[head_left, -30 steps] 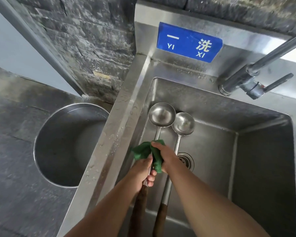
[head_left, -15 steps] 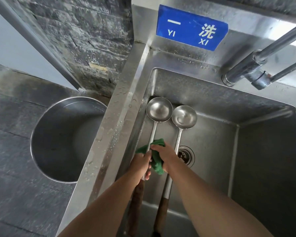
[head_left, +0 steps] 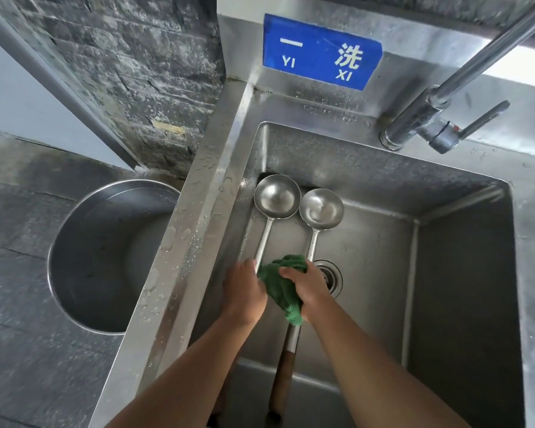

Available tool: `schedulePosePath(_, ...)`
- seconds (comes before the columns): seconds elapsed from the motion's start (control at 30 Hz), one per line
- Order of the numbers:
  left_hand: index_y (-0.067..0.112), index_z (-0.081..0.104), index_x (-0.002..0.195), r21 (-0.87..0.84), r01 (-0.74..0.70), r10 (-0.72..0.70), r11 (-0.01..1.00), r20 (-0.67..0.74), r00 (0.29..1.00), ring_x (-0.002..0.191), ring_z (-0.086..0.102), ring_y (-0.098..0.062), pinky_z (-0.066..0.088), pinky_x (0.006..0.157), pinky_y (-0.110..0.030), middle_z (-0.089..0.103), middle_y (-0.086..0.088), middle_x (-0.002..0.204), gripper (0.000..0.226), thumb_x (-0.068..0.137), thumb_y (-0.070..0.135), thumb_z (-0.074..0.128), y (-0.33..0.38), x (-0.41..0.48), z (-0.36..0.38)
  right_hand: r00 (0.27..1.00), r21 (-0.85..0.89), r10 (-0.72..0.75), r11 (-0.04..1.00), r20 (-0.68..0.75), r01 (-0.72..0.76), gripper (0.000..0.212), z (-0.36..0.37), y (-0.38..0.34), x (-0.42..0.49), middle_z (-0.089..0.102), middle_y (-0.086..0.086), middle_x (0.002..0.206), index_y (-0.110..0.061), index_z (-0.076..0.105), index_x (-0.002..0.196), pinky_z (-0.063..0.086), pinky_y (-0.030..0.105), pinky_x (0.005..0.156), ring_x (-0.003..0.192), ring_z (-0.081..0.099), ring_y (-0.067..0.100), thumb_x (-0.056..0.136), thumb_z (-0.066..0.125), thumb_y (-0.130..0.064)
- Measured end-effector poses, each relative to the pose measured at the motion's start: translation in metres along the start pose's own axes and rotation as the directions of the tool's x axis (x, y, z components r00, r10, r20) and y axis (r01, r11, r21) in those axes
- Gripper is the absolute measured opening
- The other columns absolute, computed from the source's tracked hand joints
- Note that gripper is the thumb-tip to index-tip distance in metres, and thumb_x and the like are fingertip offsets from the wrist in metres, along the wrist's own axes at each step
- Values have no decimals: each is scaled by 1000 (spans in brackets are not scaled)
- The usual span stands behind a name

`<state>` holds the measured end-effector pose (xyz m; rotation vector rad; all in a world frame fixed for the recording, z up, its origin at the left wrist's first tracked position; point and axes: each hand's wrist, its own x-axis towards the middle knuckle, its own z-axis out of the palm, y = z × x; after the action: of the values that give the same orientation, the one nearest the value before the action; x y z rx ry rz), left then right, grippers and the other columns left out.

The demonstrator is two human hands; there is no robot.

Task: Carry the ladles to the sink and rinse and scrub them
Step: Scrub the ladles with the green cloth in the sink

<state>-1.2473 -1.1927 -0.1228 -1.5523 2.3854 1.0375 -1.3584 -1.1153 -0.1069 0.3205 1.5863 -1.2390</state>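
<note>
With both ladles (head_left: 297, 208) lying in the sink (head_left: 464, 273) at frame centre, my left hand (head_left: 244, 288) grips one shaft while my right hand (head_left: 309, 288) clenches the green cloth (head_left: 283, 285) around it; the wet steel could slip and clatter against its neighbour.

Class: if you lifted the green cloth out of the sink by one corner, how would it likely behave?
The cloth would probably hang limp: it already bunches and folds in the right hand. It looks fuzzy and thin, so likely light. Droplets on the sink rim suggest that it may drip.
</note>
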Motion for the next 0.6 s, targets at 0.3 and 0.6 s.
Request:
schedulePosePath(0.3, 10, 50, 131, -8, 193, -162, 981, 506, 847, 113, 59, -23, 49, 93, -34, 58, -4, 124, 64, 81, 47, 68, 26, -34, 59, 988, 394, -21, 915, -155, 81, 30, -116, -2, -21, 71, 24, 112, -13, 66, 119, 57, 55, 78, 96, 69, 41, 89, 64, -12)
schedulePosePath(0.6, 1, 56, 102, -362, 567, -346, 739, 519, 782, 35, 42, -12, 38, 44, -26, 50, 0, 49, 29, 86, 21, 68, 32, -82, 74, 991, 443, 64, 896, -115, -7, 33, -125, 31, -30, 71, 25, 113, -11, 65, 120, 60, 49, 71, 92, 70, 41, 87, 67, -12)
